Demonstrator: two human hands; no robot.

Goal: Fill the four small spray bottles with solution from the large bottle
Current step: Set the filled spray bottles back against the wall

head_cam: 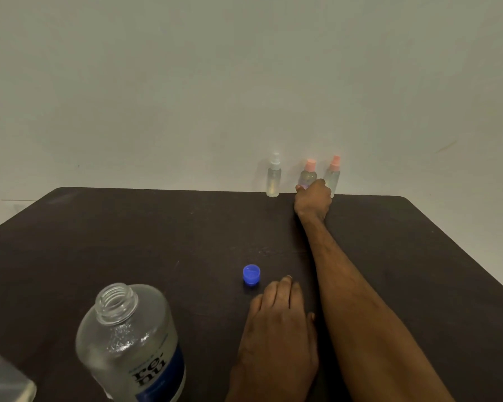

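A person's right hand reaches far forward over a dark table, fingers curled round the base of the middle spray bottle, which stands upright. Three small bottles show in a row: a white-capped bottle left of that hand and a pink-capped bottle just right of it. No fourth is visible. The left hand rests flat and relaxed near the body, beside one blue cap. One large bottle, uncapped and upright, stands to its left.

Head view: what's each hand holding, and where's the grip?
Right hand grips the middle bottle round its lower body. Left hand lies flat on the table, holding nothing.
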